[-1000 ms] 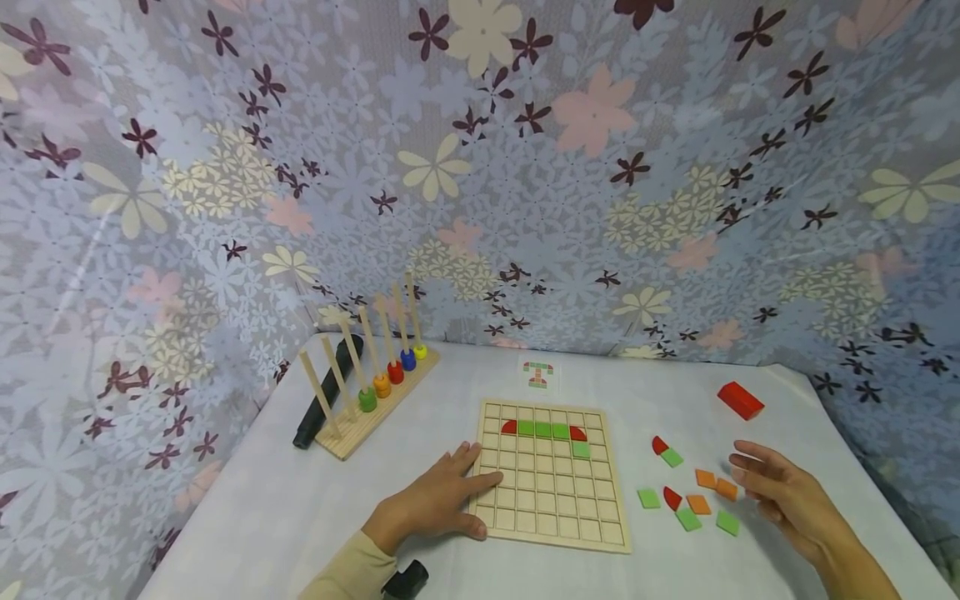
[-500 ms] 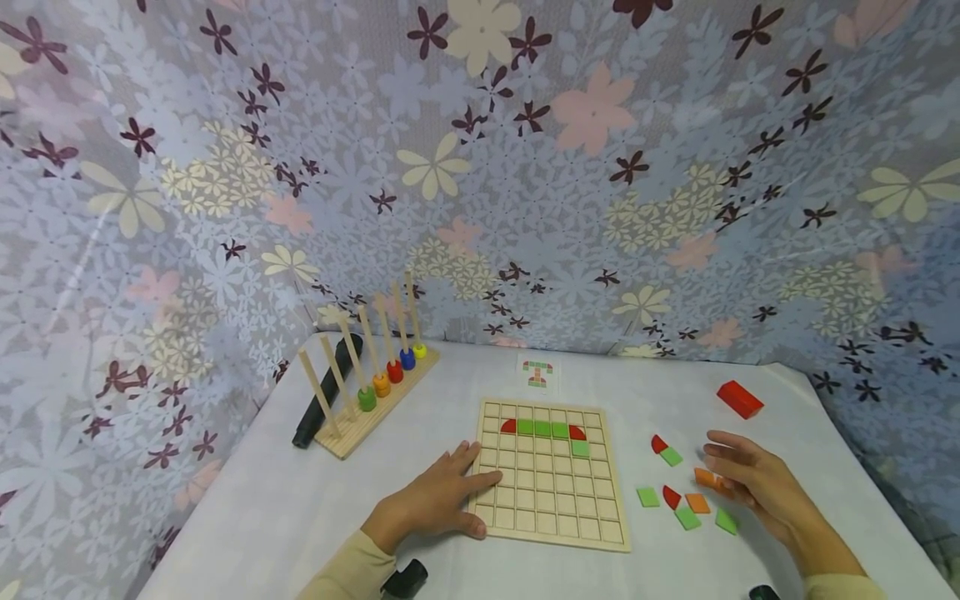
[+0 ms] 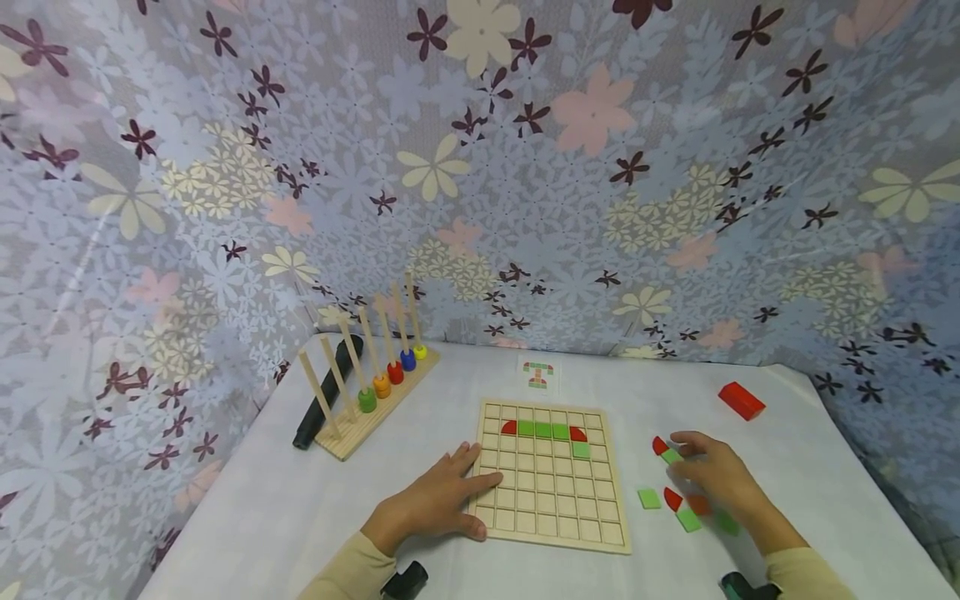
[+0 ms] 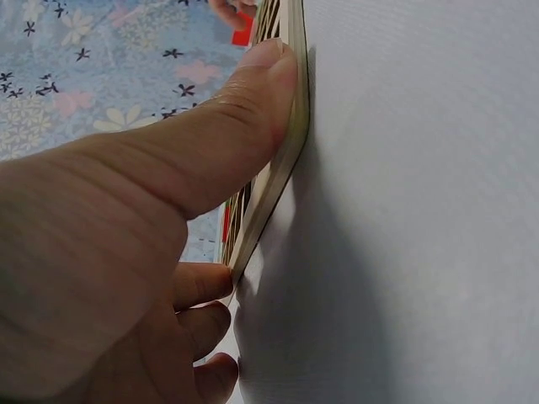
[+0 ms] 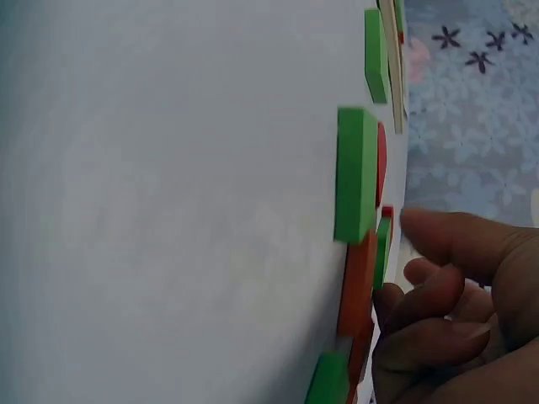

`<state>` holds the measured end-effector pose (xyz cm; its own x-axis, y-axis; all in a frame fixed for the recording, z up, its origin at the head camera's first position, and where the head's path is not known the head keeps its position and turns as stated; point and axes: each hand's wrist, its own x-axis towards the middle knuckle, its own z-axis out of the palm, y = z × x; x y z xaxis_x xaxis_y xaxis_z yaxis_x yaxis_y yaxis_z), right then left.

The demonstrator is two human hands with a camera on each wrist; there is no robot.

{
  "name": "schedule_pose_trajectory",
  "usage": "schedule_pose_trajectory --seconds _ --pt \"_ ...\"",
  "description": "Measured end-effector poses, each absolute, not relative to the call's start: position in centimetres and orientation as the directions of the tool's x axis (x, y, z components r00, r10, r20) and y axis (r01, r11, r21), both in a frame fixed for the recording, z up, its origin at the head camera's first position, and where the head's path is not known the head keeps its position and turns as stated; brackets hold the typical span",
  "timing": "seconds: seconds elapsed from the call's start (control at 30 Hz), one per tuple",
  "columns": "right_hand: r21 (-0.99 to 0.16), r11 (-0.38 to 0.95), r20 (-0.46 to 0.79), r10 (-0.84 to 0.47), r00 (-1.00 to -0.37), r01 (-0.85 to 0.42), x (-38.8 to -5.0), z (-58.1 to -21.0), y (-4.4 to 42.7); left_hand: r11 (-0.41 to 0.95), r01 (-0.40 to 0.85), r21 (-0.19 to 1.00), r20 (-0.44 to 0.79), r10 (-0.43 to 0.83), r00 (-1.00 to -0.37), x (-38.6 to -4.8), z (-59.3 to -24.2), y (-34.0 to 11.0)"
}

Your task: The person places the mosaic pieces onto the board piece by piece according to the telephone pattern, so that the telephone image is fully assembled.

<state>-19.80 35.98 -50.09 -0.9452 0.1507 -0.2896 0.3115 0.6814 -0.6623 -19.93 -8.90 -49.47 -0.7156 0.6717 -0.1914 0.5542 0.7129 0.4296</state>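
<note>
My left hand [image 3: 427, 504] rests with spread fingers on the left edge of the wooden grid board [image 3: 546, 503]; in the left wrist view its thumb [image 4: 253, 93] lies on the rim. On the board, green squares [image 3: 542, 429] form a row between two red quarter pieces [image 3: 577, 434], with another green square [image 3: 581, 450] below the right one. Right of the board, my right hand [image 3: 716, 475] hovers over loose tiles, fingertips beside a green tile [image 3: 670, 456] that adjoins a red quarter piece [image 3: 659, 446]. It partly hides the orange tiles. In the right wrist view its fingers [image 5: 438, 299] bend loosely, holding nothing visible.
A pattern card [image 3: 538, 377] lies behind the board. At the left stand a peg rack [image 3: 382, 410] with coloured rings and a black cylindrical object [image 3: 315, 417]. A red block [image 3: 741, 401] lies at the back right. More green tiles [image 3: 648, 498] lie right of the board.
My right hand has moved left across the orange tiles to the red and green pair, now covering some loose tiles. My left hand has stayed on the board.
</note>
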Motion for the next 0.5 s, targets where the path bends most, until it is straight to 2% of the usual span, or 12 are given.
schedule_pose_trajectory --seconds 0.2,0.5 --pt "-0.586 0.747 -0.287 0.172 -0.943 0.314 -20.0 -49.9 35.0 0.713 0.552 0.432 -0.194 0.671 -0.715 -20.0 -49.6 -8.9" --pt "-0.548 0.771 -0.306 0.178 -0.935 0.326 -19.7 -49.7 34.4 0.728 0.528 0.437 -0.213 0.655 -0.725 -19.9 -49.5 -8.8"
